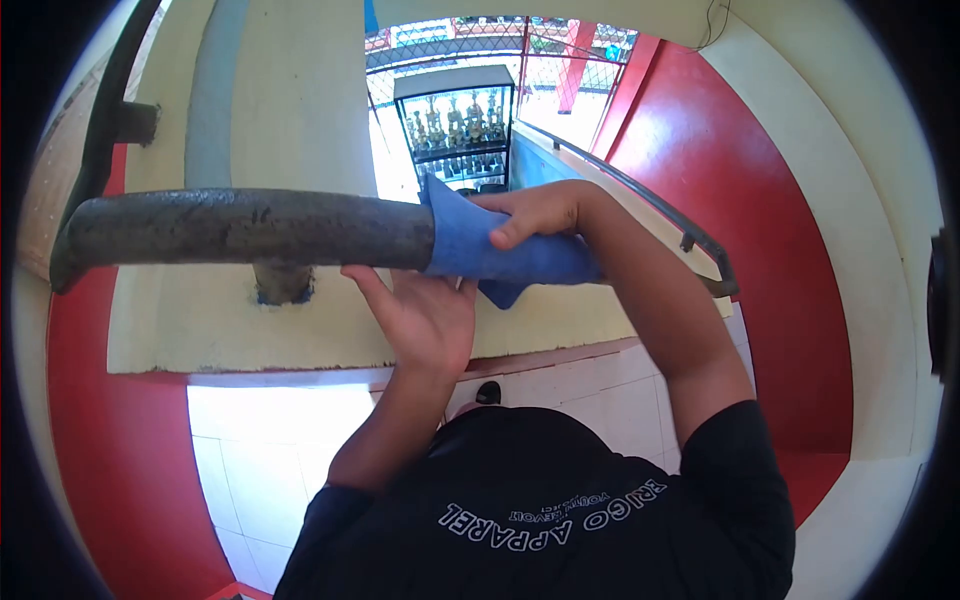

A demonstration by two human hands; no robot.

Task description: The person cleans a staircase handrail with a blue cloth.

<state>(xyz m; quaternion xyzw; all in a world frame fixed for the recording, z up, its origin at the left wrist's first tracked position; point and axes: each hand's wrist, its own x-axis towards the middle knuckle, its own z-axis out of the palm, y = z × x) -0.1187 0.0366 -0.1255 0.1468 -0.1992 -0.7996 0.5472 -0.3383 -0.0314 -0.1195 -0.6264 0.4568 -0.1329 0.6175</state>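
A dark, worn handrail [250, 228] runs across the view from the left, on a short bracket set in a cream ledge. A blue cloth [510, 250] is wrapped around its right part, with one corner sticking up and another hanging below. My right hand [535, 215] lies over the top of the cloth, its fingers closed round it and the thumb across its front. Under the rail, at the cloth's left edge, my left hand [425, 310] is palm up with its thumb spread out; its other fingertips are hidden behind the rail.
Beyond the ledge [380, 335] stands a glass cabinet [455, 130] of trophies before a mesh window. Another rail [640, 190] slopes down at the right beside a red wall [760, 220]. White floor tiles [290, 450] and a dark shoe [488, 393] show below.
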